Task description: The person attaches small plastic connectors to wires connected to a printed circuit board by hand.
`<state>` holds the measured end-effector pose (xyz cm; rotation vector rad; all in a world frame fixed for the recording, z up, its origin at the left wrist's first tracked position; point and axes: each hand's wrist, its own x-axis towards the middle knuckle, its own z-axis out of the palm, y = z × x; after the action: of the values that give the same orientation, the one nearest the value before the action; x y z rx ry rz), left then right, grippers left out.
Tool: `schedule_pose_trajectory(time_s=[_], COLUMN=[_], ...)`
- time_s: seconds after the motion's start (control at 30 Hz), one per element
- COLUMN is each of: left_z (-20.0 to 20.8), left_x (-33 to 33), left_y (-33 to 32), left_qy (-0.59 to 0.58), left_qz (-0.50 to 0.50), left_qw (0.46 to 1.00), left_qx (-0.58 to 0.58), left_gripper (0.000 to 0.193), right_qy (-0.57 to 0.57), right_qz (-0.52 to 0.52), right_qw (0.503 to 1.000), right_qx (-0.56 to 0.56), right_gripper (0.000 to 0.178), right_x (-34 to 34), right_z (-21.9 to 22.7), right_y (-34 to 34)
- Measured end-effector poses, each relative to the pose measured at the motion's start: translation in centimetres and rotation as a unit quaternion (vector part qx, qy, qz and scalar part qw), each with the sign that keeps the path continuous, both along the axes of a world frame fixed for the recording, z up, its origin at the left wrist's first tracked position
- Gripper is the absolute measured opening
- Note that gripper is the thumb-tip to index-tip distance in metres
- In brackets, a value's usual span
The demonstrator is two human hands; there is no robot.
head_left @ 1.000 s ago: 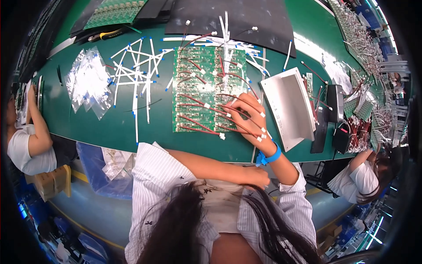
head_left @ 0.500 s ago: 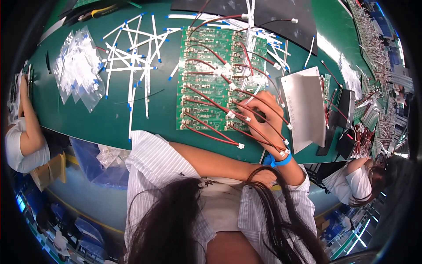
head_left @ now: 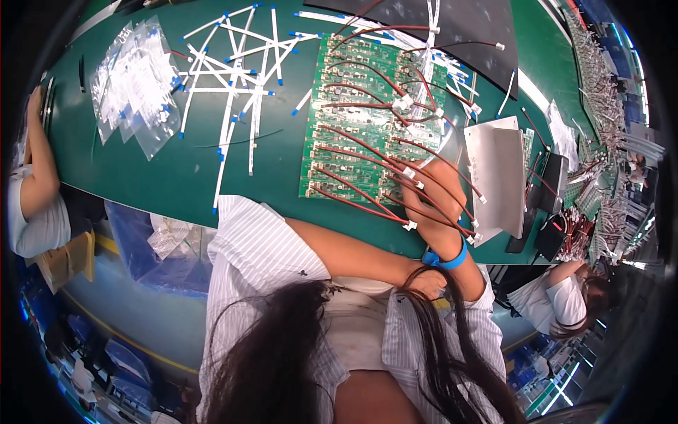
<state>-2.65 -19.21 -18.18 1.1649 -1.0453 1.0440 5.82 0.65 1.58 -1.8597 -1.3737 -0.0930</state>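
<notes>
A panel of green circuit boards (head_left: 339,152) lies on the green table, with several dark red and black cables (head_left: 353,146) plugged into it and ending in white connectors (head_left: 409,225). My right hand (head_left: 439,194), a blue band at its wrist, is bent over the panel's lower right edge. Its fingers are curled in among the cables, some of which lie across the hand; whatever the fingertips hold is hidden. Across my front, my left hand (head_left: 426,283) rests by my right forearm, fingers bent in and partly covered by hair.
White flat ribbon cables (head_left: 244,90) with blue ends lie scattered left of the panel, beside clear plastic bags (head_left: 138,88). A bent metal plate (head_left: 494,180) stands to the right, near a black box (head_left: 554,180). Other people sit at both sides.
The whole view has shifted, so the table's things appear farther right and higher. My right hand has drawn slightly nearer to me along the panel's edge. The left hand stays by the right forearm.
</notes>
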Motion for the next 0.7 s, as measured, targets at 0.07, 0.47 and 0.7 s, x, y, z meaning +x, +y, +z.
schedule_pose_trajectory(time_s=[0.07, 0.47, 0.7], left_z=[-0.2, 8.0, 9.6], left_x=[0.0, -0.8, -0.3], left_y=[-0.7, 11.4, 13.1], left_qy=[-0.018, 0.133, 0.253], left_qz=[0.072, -0.071, -0.27], left_qw=[0.989, 0.978, 0.832], left_qx=[-0.127, 0.146, 0.412], left_gripper=[0.023, 0.015, 0.022], right_qy=[0.02, 0.206, 0.114], right_qz=[0.023, -0.039, -0.023], right_qw=[0.998, 0.975, 0.992], right_qx=[-0.053, -0.074, -0.04], right_gripper=[0.027, 0.021, 0.02], right_x=[0.0, 0.3, 0.9], right_z=[0.7, 1.1, 0.9], right_y=[0.0, -0.3, 0.7])
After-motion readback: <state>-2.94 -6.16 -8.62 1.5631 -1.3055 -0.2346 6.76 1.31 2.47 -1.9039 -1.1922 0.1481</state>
